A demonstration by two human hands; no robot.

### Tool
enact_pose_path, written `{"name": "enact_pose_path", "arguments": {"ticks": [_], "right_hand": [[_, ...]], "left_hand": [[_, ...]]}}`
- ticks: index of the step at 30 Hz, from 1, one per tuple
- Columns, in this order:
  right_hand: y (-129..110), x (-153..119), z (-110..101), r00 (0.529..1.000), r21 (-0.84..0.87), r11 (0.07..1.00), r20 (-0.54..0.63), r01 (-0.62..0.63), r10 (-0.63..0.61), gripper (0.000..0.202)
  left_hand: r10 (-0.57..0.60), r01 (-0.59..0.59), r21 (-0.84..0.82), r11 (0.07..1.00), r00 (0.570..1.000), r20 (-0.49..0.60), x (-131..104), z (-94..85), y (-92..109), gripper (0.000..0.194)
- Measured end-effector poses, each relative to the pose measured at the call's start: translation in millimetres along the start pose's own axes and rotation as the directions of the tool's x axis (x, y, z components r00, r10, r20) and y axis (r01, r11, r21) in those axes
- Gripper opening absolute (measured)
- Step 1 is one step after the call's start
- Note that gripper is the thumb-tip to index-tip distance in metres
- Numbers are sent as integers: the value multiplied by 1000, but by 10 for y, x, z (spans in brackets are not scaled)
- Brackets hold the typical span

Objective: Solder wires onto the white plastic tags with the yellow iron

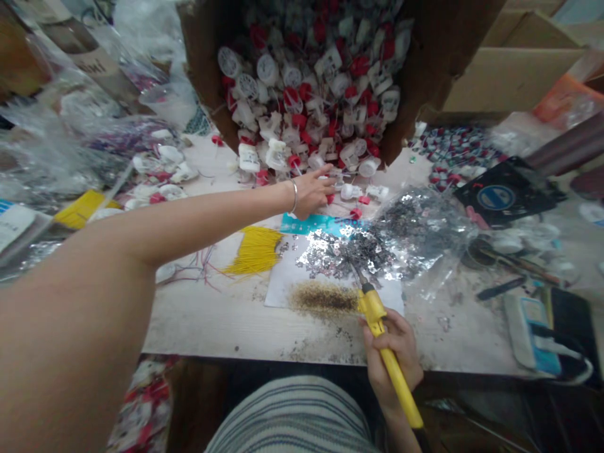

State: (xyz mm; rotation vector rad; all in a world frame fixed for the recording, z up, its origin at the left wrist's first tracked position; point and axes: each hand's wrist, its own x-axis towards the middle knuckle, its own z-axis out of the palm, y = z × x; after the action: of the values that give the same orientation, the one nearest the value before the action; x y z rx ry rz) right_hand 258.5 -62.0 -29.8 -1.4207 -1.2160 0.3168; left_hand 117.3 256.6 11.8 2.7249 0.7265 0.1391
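My left hand point(315, 192) reaches across the bench to the mouth of a cardboard box, its fingers spread over white and red plastic parts point(278, 154). Nothing can be seen gripped in it. In my right hand point(394, 349) is a yellow soldering iron point(399, 380), its metal tip pointing up and away, at the near edge of a pile of small shiny metal pieces point(325, 251). The pile lies on a white sheet point(283, 292) with brown burnt-looking specks. A bundle of yellow wires point(258, 250) lies left of the sheet, and a teal strip point(302, 224) lies behind it.
The big cardboard box point(434, 69) stands at the back. A clear bag point(425, 233) of metal pieces is right of the pile. A power strip point(531, 330) sits at the right front edge. Plastic bags point(61, 151) crowd the left. Thin wires point(202, 270) lie loose.
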Motion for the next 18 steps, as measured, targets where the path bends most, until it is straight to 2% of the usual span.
{"name": "enact_pose_path", "arguments": {"ticks": [3, 5, 8, 13, 15, 18], "right_hand": [[11, -6, 10, 1000, 20, 1000, -22, -18, 18, 21], [28, -12, 17, 999, 36, 999, -33, -33, 35, 21], [41, -9, 28, 999, 40, 999, -43, -23, 24, 20], [-33, 13, 15, 1000, 29, 1000, -23, 4, -3, 22], [-53, 1, -18, 999, 29, 1000, -33, -8, 9, 22], [-22, -38, -92, 996, 10, 1000, -90, -23, 24, 23]], "left_hand": [[64, -68, 39, 997, 994, 93, -24, -43, 90, 11], [25, -25, 45, 999, 1000, -12, 95, -65, 215, 9], [-11, 28, 94, 995, 984, -179, 433, -37, 435, 18], [32, 3, 144, 990, 972, -234, 989, 171, 653, 25], [6, 22, 123, 992, 975, -223, 1061, 241, 663, 26], [-18, 39, 76, 996, 967, -256, 995, 256, 623, 18]]}}
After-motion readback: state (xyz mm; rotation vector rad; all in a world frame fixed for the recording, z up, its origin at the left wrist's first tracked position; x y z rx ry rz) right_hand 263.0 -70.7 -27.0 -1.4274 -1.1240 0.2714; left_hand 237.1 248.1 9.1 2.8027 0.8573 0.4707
